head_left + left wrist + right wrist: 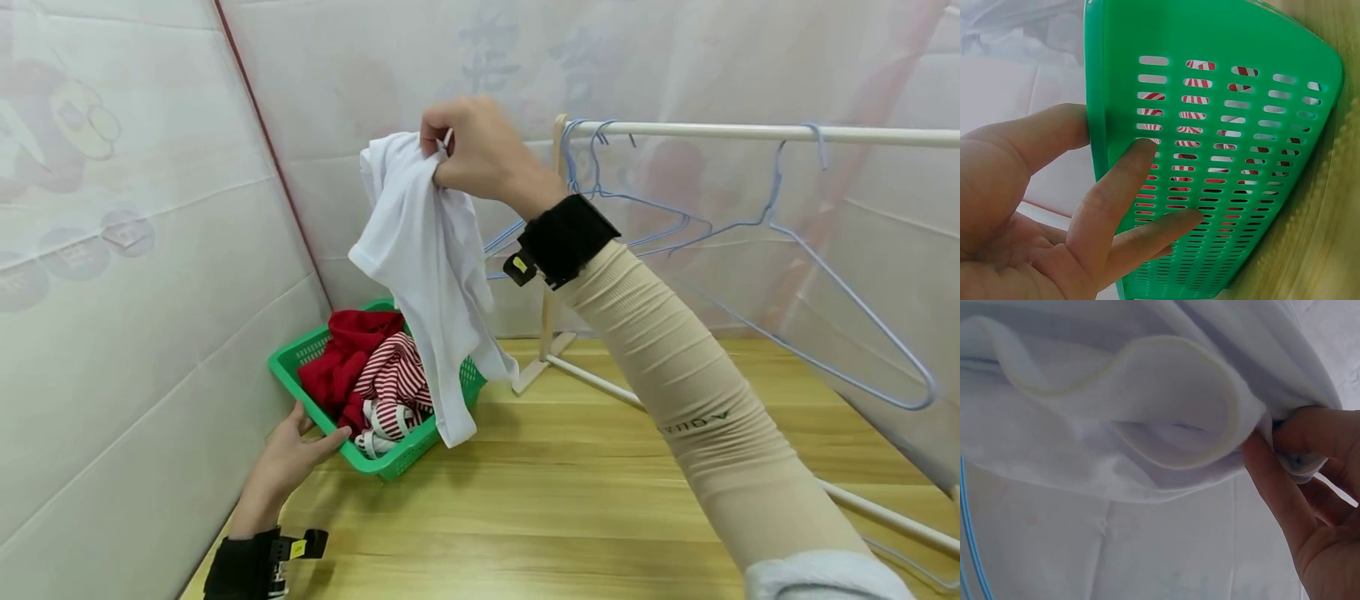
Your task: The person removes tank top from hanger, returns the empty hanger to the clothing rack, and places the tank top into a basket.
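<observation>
My right hand (480, 150) is raised, pinching a white garment (427, 250) between thumb and fingers. The cloth hangs in folds, and its lower ends dangle over the right side of a green plastic basket (405, 454). In the right wrist view, a curved edge of the garment (1172, 462) shows beside the pinching fingers (1279, 487). My left hand (288, 454) holds the near left rim of the basket, thumb over the rim and fingers (1116, 194) against the slotted outer wall. Inside lie red cloth (341, 350) and a red-and-white striped garment (393, 367).
A white-railed clothes rack (712, 131) stands to the right, with several blue wire hangers on it, including a large hanger (847, 283) near my right forearm. Fabric walls (135, 333) border the wooden tabletop (525, 500) on the left and at the back.
</observation>
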`<move>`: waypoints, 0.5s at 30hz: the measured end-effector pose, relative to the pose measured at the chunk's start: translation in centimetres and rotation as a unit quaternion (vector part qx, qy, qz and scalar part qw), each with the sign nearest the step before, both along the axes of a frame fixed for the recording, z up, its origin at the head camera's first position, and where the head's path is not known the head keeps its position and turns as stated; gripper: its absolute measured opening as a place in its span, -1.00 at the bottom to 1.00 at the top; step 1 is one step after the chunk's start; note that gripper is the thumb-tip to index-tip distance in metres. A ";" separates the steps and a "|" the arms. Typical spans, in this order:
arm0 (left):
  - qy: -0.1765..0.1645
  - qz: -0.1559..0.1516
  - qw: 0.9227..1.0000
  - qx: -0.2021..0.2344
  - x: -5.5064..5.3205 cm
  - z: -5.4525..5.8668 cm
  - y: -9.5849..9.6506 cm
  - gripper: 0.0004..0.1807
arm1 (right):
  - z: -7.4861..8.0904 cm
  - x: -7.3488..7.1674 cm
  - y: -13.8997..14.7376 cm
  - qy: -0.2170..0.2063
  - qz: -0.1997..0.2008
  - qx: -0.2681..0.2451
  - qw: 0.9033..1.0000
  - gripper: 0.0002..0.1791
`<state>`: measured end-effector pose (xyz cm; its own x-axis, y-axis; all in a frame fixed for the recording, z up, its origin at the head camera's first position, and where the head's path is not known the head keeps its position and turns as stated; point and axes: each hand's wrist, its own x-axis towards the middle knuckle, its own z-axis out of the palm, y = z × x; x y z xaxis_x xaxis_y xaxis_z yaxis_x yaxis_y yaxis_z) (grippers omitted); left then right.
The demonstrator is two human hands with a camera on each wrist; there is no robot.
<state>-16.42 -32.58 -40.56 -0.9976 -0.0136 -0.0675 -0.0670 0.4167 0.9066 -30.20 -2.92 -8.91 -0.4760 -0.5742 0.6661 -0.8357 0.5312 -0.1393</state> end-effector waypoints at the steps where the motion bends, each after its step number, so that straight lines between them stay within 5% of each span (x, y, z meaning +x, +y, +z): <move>1: 0.001 0.000 1.000 0.002 0.0 0.0 0.1 0.19 | 0.2 0.0 -0.4 0.004 0.000 -0.003 1.000 -0.83; 9: -0.014 0.002 1.000 -0.004 0.4 0.4 0.5 0.23 | 1.5 1.1 -2.9 0.020 -0.006 -0.016 1.000 -0.78; 15: 0.000 0.003 1.000 -0.009 0.4 0.3 0.8 0.21 | 1.0 1.2 -4.4 0.014 0.008 0.000 1.000 -0.78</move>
<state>-16.06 -31.80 -40.26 -0.9975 -0.0212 -0.0669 -0.0695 0.4329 0.8988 -28.97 -7.30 -7.89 -0.4475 -0.5821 0.6789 -0.8481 0.5170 -0.1157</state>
